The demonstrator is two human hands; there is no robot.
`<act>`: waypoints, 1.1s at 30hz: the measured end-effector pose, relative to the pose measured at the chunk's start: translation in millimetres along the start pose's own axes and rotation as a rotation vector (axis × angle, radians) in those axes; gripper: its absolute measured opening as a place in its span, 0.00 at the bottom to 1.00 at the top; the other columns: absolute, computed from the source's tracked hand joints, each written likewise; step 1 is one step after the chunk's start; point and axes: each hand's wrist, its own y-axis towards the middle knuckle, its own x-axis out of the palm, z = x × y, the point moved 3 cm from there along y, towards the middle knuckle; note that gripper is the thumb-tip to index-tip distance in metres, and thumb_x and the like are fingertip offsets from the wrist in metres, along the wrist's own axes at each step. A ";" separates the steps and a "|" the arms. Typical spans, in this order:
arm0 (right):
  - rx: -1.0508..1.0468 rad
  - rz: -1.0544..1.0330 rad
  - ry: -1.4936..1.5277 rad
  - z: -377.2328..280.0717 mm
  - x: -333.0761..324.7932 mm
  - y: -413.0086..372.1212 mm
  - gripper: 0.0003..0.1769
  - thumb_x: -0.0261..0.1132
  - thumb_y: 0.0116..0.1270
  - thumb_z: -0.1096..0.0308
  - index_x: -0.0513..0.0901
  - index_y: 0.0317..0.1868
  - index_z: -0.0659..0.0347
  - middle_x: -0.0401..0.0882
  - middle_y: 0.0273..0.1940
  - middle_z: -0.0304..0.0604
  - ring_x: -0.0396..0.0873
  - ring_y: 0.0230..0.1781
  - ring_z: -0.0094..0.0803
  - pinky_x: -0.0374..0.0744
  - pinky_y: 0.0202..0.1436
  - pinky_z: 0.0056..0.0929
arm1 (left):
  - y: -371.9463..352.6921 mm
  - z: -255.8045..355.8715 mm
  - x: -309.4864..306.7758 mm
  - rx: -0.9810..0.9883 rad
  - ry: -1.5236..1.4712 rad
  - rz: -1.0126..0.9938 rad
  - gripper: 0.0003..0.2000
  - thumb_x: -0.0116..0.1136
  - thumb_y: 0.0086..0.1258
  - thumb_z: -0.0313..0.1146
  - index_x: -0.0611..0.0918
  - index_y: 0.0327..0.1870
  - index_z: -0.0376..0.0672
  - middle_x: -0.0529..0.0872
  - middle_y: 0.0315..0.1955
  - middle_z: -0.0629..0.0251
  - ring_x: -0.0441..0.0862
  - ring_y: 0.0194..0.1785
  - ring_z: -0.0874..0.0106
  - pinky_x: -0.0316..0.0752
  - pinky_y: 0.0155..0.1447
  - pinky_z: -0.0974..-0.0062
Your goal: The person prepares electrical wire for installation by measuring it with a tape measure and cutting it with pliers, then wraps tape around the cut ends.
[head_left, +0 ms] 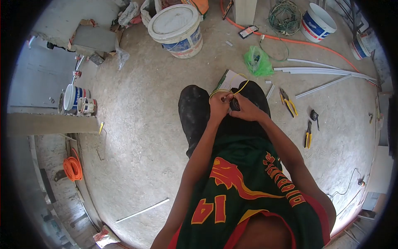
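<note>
Item, as I log it: left hand [219,106], arm stretched forward, fingertips pinching thin yellow looped wire [241,86] over the knees. Right hand [245,110], elbow bent, pinching the same wire just beside it.

Pretty clearly a building site, some unfinished room mid electrical fit-out: bare dusty concrete floor [141,137] with no finish on it and everything just dumped straight on the ground. You've got big plastic buckets [176,29], a green coil of cable [284,16], a rolled-up orange conduit [72,168] and lengths of white plastic trunking [323,72]. Yellow-handled pliers [288,101] lie loose on the floor next to them.
</note>
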 end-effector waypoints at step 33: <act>-0.289 0.005 -0.151 -82.0 -83.4 -57.4 0.29 0.69 0.37 0.63 0.75 0.44 0.61 0.77 0.43 0.47 0.78 0.45 0.45 0.75 0.48 0.36 | -19.7 76.1 -25.4 0.069 -0.149 -0.353 0.08 0.59 0.69 0.34 0.81 0.35 0.38 0.77 0.27 0.70 0.74 0.30 0.74 0.70 0.36 0.75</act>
